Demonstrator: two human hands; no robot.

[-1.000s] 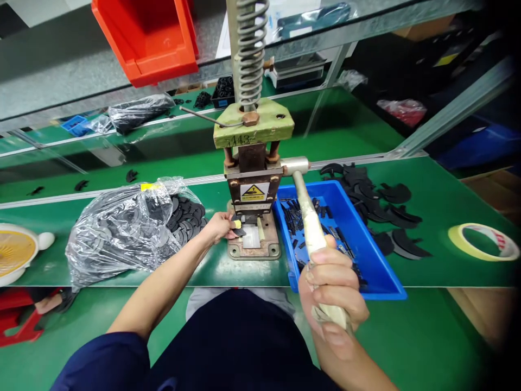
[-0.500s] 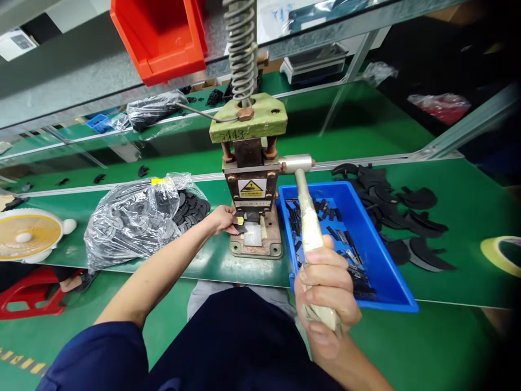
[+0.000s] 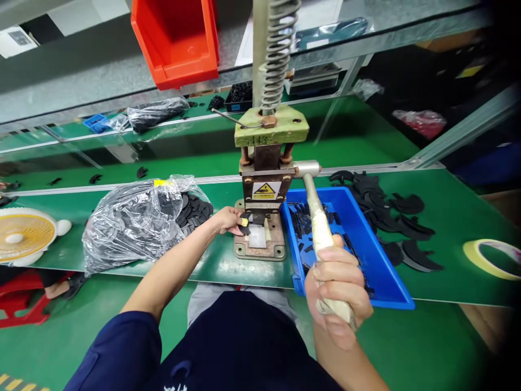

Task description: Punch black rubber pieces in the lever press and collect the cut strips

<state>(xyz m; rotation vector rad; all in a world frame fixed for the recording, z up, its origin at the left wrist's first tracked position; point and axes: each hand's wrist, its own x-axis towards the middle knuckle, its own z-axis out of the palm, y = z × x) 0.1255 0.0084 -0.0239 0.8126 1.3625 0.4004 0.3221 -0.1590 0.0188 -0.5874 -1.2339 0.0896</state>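
Okay, black part (image 3: pixel 245 231) first: it's at the left side of the press base (image 3: pixel 243 251), just beside the pale block (image 3: pixel 256 238) and low under the head. I can't tell whether it touches the block. From my end the left hand (image 3: pixel 228 220) has it pinched, thumb and fingers nearly together, hiding some of it; a small yellow patch (image 3: pixel 245 222) shows at the fingertips, and I can't tell what that sits on.

Right hand (image 3: pixel 340 279) is wrapped tight round the lever (image 3: pixel 319 220), fingers curled over its pale wrapping. The lever slopes up from the fist to a metal hub on the right side of the press (image 3: pixel 266 174). I see a yellow warning label (image 3: pixel 266 190) on the press front, a green top plate (image 3: pixel 272 129) and a coil spring (image 3: pixel 280 54) above.

Next out, right of the press: blue tray (image 3: pixel 388 282) with small dark pieces, partly behind the right fist and lever. Beyond it I get a heap of curved black parts (image 3: pixel 372 201), then a tape roll (image 3: pixel 480 262) near the bench's right end. Left of the press: clear plastic bag (image 3: pixel 126 228) with more black parts showing at its mouth, then a yellow-faced fan (image 3: pixel 26 236) farther left. All this is on the green bench (image 3: pixel 203 270). Up top, an orange-red bin (image 3: pixel 183 73) on the metal shelf (image 3: pixel 81 81). Bottom left, another person's foot (image 3: pixel 57 290) near a red stool (image 3: pixel 24 301).
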